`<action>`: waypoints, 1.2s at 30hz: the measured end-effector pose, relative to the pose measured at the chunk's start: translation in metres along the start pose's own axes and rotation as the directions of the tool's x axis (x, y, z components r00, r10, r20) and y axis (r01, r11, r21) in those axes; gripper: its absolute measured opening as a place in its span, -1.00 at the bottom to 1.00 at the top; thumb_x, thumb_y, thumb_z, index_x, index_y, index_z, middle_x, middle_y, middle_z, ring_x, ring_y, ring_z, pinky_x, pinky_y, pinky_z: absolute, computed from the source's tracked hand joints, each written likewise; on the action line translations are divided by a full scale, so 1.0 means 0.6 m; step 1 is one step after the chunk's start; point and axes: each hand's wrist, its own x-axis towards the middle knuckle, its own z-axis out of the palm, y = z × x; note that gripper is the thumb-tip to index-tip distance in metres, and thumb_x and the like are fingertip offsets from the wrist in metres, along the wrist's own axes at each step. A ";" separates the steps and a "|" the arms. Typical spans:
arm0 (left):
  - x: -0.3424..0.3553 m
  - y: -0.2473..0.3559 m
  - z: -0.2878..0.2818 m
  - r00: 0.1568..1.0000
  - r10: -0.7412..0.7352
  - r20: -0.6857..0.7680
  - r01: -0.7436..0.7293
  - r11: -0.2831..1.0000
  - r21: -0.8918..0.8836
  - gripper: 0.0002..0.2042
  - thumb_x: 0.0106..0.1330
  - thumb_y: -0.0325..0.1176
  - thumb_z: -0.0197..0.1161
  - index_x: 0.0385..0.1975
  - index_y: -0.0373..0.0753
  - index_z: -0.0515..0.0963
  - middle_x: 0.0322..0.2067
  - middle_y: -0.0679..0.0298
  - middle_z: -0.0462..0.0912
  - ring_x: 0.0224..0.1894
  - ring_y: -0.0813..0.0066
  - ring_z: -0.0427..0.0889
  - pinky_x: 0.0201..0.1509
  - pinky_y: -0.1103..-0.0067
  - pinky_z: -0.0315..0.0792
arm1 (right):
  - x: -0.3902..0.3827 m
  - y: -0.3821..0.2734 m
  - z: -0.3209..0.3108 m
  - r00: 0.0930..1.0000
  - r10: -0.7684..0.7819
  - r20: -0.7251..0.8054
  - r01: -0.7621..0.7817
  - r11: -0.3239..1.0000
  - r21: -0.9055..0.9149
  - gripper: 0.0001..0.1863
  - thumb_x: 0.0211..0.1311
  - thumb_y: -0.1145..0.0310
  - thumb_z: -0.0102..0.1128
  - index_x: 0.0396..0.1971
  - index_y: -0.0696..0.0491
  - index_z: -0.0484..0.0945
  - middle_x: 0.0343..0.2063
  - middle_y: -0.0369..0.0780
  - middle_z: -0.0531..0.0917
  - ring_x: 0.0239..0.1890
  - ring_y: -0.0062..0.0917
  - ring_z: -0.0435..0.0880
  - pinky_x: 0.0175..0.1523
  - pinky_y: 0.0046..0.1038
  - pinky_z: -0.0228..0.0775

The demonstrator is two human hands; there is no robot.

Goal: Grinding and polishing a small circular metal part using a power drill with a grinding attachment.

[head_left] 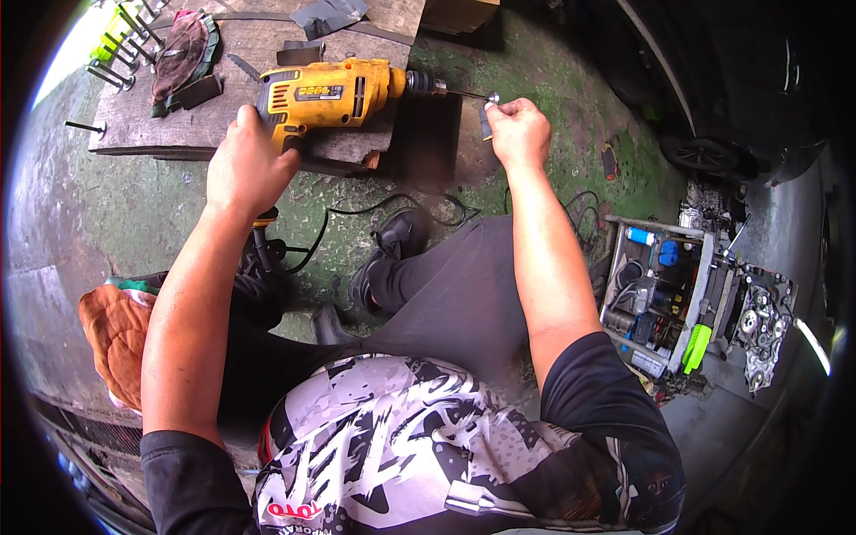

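My left hand (245, 156) is closed round the handle of a yellow-and-black corded drill (332, 100), held sideways over the front of a wooden block (152, 143). A thin metal rod with a small round head (493, 97), resembling an engine valve, sticks out rightward from the drill's chuck (423, 84). My right hand (522, 134) pinches a small dark grey strip (486, 127) at that rod, beside its head. On the block are several metal valves (127, 55) standing on their heads, a stained rag (183, 53), and dark sheet pieces (325, 18).
A black cable (316, 245) runs over the green floor. An orange cloth (111, 343) is by my left side. At right sit a metal-framed cart of tools (709, 250), an engine part (756, 325) and a dark car with its wheel (700, 153). My legs reach forward beneath my arms.
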 end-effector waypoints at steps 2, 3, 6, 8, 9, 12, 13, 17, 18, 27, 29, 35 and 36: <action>0.000 0.000 -0.001 1.000 -0.009 0.005 0.009 1.000 0.001 -0.51 0.07 -0.24 0.34 -0.12 -0.39 0.29 -0.12 -0.28 0.54 0.02 -0.27 0.54 0.10 0.14 0.43 | 0.000 0.001 0.001 1.000 -0.010 0.005 0.010 1.000 -0.002 -0.72 0.09 0.12 0.43 -0.44 0.04 0.67 -0.49 -0.15 0.75 -0.37 -0.31 0.75 -0.16 -0.31 0.56; 0.000 -0.001 0.000 1.000 -0.011 0.004 0.011 1.000 0.002 -0.51 0.07 -0.24 0.34 -0.12 -0.39 0.29 -0.12 -0.28 0.54 0.02 -0.27 0.54 0.10 0.14 0.43 | 0.001 0.002 0.002 1.000 -0.013 0.007 0.013 1.000 -0.008 -0.72 0.09 0.12 0.43 -0.44 0.04 0.67 -0.49 -0.14 0.75 -0.38 -0.31 0.75 -0.16 -0.31 0.56; -0.001 -0.002 0.000 1.000 -0.005 -0.014 0.005 1.000 0.010 -0.51 0.07 -0.24 0.35 -0.12 -0.39 0.29 -0.13 -0.28 0.54 0.01 -0.27 0.55 0.10 0.14 0.44 | 0.004 0.016 0.000 0.998 -0.052 0.042 0.051 0.998 0.024 -0.72 0.09 0.13 0.44 -0.45 0.05 0.67 -0.49 -0.15 0.74 -0.40 -0.35 0.75 -0.18 -0.33 0.56; -0.001 0.001 -0.003 1.000 -0.014 0.005 0.014 1.000 0.012 -0.50 0.07 -0.25 0.35 -0.12 -0.39 0.29 -0.13 -0.28 0.54 0.00 -0.27 0.55 0.09 0.13 0.45 | 0.008 0.040 -0.005 0.993 -0.090 0.070 0.086 0.994 0.064 -0.73 0.08 0.15 0.45 -0.45 0.05 0.67 -0.49 -0.16 0.74 -0.42 -0.39 0.74 -0.19 -0.35 0.56; 0.000 0.005 -0.004 1.000 -0.013 0.006 0.013 1.000 0.010 -0.50 0.07 -0.25 0.35 -0.12 -0.39 0.29 -0.13 -0.28 0.54 0.00 -0.27 0.55 0.09 0.13 0.45 | 0.009 0.058 -0.007 0.980 -0.130 0.149 0.113 0.987 0.116 -0.73 0.08 0.17 0.47 -0.45 0.06 0.67 -0.50 -0.19 0.74 -0.43 -0.45 0.72 -0.21 -0.38 0.55; 0.001 0.009 -0.008 0.998 -0.027 0.049 0.025 0.998 0.054 -0.48 0.10 -0.22 0.37 -0.08 -0.39 0.30 -0.05 -0.24 0.55 0.04 -0.20 0.57 0.14 0.17 0.47 | 0.009 0.068 -0.009 0.960 -0.197 0.201 0.156 0.967 0.200 -0.74 0.09 0.21 0.49 -0.44 0.09 0.67 -0.52 -0.27 0.72 -0.46 -0.59 0.67 -0.24 -0.47 0.53; 0.001 0.005 -0.007 0.999 -0.019 0.036 0.016 0.998 0.059 -0.48 0.10 -0.22 0.37 -0.09 -0.40 0.30 -0.06 -0.24 0.55 0.04 -0.20 0.58 0.14 0.17 0.47 | 0.009 0.064 -0.007 0.965 -0.187 0.182 0.145 0.965 0.220 -0.74 0.10 0.21 0.48 -0.44 0.09 0.67 -0.52 -0.26 0.72 -0.45 -0.58 0.68 -0.24 -0.47 0.53; 0.002 0.005 -0.006 1.000 -0.005 0.021 0.004 0.998 0.059 -0.49 0.10 -0.22 0.37 -0.10 -0.40 0.30 -0.07 -0.24 0.56 0.03 -0.20 0.58 0.13 0.17 0.47 | 0.011 0.038 -0.003 0.987 -0.139 0.083 0.126 0.981 0.144 -0.72 0.10 0.15 0.46 -0.42 0.06 0.67 -0.49 -0.19 0.75 -0.40 -0.44 0.73 -0.21 -0.39 0.55; 0.002 0.003 -0.004 1.000 -0.004 0.020 0.003 0.998 0.059 -0.49 0.10 -0.22 0.37 -0.10 -0.40 0.30 -0.07 -0.24 0.56 0.03 -0.20 0.58 0.13 0.17 0.47 | 0.011 0.029 -0.004 0.994 -0.104 0.038 0.102 0.993 0.063 -0.71 0.10 0.13 0.45 -0.42 0.05 0.67 -0.48 -0.17 0.75 -0.39 -0.38 0.75 -0.19 -0.35 0.56; -0.001 0.000 -0.001 1.000 0.011 -0.012 -0.011 1.000 0.007 -0.50 0.07 -0.25 0.35 -0.13 -0.40 0.28 -0.13 -0.30 0.53 0.00 -0.29 0.54 0.09 0.13 0.44 | -0.003 -0.005 -0.009 1.000 -0.007 0.027 0.008 0.999 -0.031 -0.72 0.09 0.11 0.44 -0.45 0.03 0.66 -0.48 -0.14 0.75 -0.35 -0.31 0.76 -0.15 -0.31 0.56; 0.000 -0.001 0.000 1.000 0.013 -0.007 -0.013 1.000 0.007 -0.50 0.07 -0.25 0.34 -0.12 -0.40 0.28 -0.13 -0.30 0.53 0.00 -0.29 0.54 0.09 0.13 0.44 | -0.004 -0.005 -0.007 1.000 -0.024 0.004 0.024 0.999 -0.030 -0.72 0.08 0.12 0.44 -0.45 0.03 0.66 -0.48 -0.14 0.75 -0.35 -0.30 0.76 -0.15 -0.30 0.57; -0.001 -0.004 0.003 1.000 0.024 -0.013 -0.024 1.000 0.005 -0.51 0.07 -0.26 0.34 -0.13 -0.41 0.28 -0.14 -0.30 0.53 -0.01 -0.30 0.54 0.09 0.12 0.44 | 0.001 0.001 0.002 0.997 -0.078 -0.030 0.077 0.997 -0.027 -0.74 0.06 0.15 0.45 -0.45 0.04 0.67 -0.48 -0.13 0.75 -0.35 -0.27 0.77 -0.15 -0.29 0.58; -0.001 -0.004 0.003 1.000 0.023 -0.012 -0.023 1.000 0.004 -0.51 0.07 -0.26 0.34 -0.13 -0.41 0.28 -0.14 -0.30 0.53 -0.01 -0.30 0.54 0.09 0.12 0.44 | 0.001 0.000 0.003 0.997 -0.079 -0.024 0.079 0.997 -0.017 -0.74 0.06 0.16 0.45 -0.45 0.04 0.67 -0.48 -0.13 0.75 -0.35 -0.27 0.77 -0.15 -0.29 0.58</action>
